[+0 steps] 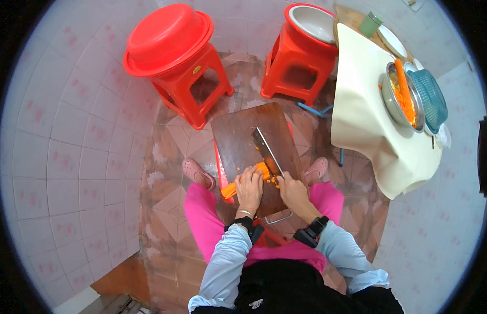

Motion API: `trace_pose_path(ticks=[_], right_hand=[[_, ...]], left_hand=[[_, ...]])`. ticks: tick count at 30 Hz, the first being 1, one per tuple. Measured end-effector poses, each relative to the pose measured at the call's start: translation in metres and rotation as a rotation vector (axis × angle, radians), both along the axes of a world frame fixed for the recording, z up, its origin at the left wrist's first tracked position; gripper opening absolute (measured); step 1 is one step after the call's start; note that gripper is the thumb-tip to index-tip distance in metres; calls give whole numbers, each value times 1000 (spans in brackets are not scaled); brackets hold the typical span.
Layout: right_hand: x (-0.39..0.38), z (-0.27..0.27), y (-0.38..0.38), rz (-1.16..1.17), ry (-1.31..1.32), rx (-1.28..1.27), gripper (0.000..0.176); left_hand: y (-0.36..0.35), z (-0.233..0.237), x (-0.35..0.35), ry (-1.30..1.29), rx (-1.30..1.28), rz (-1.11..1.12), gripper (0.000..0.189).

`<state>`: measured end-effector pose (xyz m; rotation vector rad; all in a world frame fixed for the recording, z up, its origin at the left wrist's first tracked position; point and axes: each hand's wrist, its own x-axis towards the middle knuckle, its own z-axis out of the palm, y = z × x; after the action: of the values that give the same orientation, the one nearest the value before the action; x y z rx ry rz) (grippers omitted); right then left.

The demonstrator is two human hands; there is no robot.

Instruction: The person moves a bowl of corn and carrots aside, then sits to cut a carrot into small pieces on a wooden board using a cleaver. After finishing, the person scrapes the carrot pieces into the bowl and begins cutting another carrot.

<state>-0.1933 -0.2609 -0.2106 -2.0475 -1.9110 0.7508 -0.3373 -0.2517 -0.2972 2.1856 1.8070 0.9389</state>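
A brown wooden cutting board (238,136) lies between my knees. Orange carrot sticks (229,190) lie bundled on its lower part, and my left hand (249,189) presses down on them with its fingers together. My right hand (292,194) is wrapped round the handle of a cleaver (267,153), whose blade points up and to the left across the board, just right of the carrot's cut end. Small orange pieces (275,180) are scattered beside the blade, with a few crumbs farther up the board.
Red stools (210,68) (298,65) stand ahead, one bearing a red basin (167,36), the other a white basin (312,23). At the right, a cream-covered table (358,115) holds a metal bowl (393,107) of orange pieces with a whole carrot (404,91), and a teal basket (429,97).
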Motion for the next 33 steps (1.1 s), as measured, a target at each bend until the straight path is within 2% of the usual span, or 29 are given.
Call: trace_pose_path(ticks=[6, 16, 23, 33], right_hand=[[4, 16, -18, 24, 19, -4, 24], [1, -11, -6, 7, 8, 11, 25], [4, 16, -17, 37, 9, 24, 24], [-19, -13, 3, -3, -61, 35, 25]], left_hand=[[-1, 0, 1, -9, -22, -9, 24], [-3, -2, 1, -16, -14, -19, 23], [-2, 0, -1, -17, -2, -14, 23], [-2, -1, -1, -2, -44, -18, 21]])
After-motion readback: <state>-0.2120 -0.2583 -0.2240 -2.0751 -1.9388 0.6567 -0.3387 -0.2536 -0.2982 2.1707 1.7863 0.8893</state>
